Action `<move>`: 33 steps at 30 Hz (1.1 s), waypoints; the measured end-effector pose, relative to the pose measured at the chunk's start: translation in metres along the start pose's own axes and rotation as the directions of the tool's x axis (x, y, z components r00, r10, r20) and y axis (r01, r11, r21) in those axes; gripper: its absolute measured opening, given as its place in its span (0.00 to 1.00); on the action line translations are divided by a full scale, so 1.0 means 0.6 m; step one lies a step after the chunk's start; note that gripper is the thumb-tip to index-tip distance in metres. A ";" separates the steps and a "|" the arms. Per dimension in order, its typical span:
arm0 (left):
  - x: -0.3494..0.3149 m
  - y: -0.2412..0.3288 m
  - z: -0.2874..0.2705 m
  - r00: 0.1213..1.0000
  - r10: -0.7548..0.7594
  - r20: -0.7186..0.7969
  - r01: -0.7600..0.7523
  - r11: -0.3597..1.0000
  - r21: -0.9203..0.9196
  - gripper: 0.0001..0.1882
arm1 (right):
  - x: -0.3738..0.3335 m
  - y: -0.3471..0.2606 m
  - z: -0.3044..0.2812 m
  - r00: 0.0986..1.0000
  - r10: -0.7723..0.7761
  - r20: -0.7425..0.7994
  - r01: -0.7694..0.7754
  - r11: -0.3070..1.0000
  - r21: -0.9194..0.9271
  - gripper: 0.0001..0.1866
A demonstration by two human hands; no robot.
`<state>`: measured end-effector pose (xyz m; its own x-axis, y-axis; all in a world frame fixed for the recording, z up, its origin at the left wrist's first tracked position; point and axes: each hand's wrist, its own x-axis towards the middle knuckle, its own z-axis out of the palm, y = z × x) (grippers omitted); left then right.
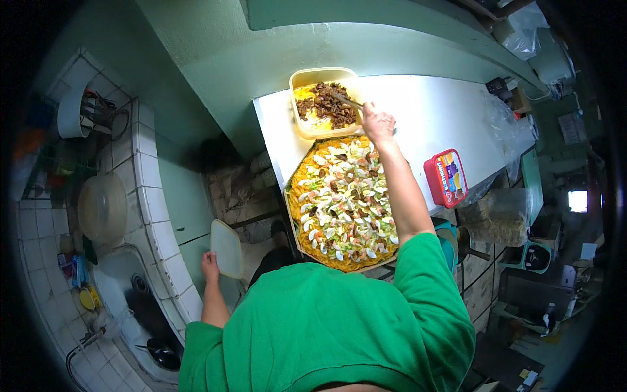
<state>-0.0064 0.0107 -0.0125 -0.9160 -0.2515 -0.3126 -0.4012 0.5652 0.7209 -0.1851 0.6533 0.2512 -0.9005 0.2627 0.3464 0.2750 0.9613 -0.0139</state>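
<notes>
My right hand (pixel 379 123) is closed round the end of a slim metal utensil (pixel 346 100). The utensil's other end reaches into dark brown, glossy chopped pieces (pixel 333 112) in a pale yellow plastic tub (pixel 295 88); whether it is a spoon or tongs is too small to tell. Just in front of the tub, a large angular tray holds orange noodles (pixel 304 189) topped with egg slices (pixel 339 222), shredded greens and brown bits. Down at my left side, my left hand (pixel 209 266) grips the edge of a pale plastic lid (pixel 226 249), away from the table.
A red rectangular tub (pixel 447 178) stands on the white table (pixel 424 104), right of my forearm. Clear plastic bags (pixel 506 130) lie at the table's right end. At far left are a tiled counter (pixel 153 202) and a sink (pixel 121 274). A teal stool or chair (pixel 446 242) is beside my right elbow.
</notes>
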 end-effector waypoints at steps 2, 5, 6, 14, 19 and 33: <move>-0.002 -0.006 -0.004 0.999 -0.034 -0.005 0.034 0.999 -0.030 0.11 | -0.014 0.012 -0.032 0.966 0.211 0.152 -0.221 0.974 0.053 0.09; -0.015 -0.015 -0.011 0.999 -0.033 -0.004 0.033 0.999 0.012 0.11 | -0.057 0.035 -0.093 0.972 0.221 0.077 -0.231 0.956 0.178 0.16; -0.018 -0.016 -0.015 1.000 -0.013 0.001 0.013 0.995 0.096 0.12 | -0.080 0.048 -0.115 0.971 0.225 0.085 -0.238 0.948 0.212 0.17; -0.027 0.007 -0.013 0.998 -0.058 0.012 0.055 0.986 0.159 0.13 | -0.298 0.176 -0.253 0.929 0.353 -0.107 -0.286 0.873 0.395 0.10; -0.042 0.042 0.000 0.985 -0.119 -0.123 0.119 0.993 -0.003 0.13 | -0.420 0.173 -0.253 0.936 0.350 0.031 -0.323 0.820 0.472 0.11; -0.083 0.119 0.024 0.897 -0.439 -0.046 0.318 0.717 -0.620 0.12 | -0.422 0.002 -0.167 0.994 -0.056 0.097 0.009 0.905 0.425 0.06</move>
<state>0.0104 0.0749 0.0456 -0.6459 -0.5100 -0.5681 -0.5763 -0.1625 0.8010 0.0770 0.5795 0.2572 -0.9429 0.2157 0.2538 0.0978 0.9077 -0.4080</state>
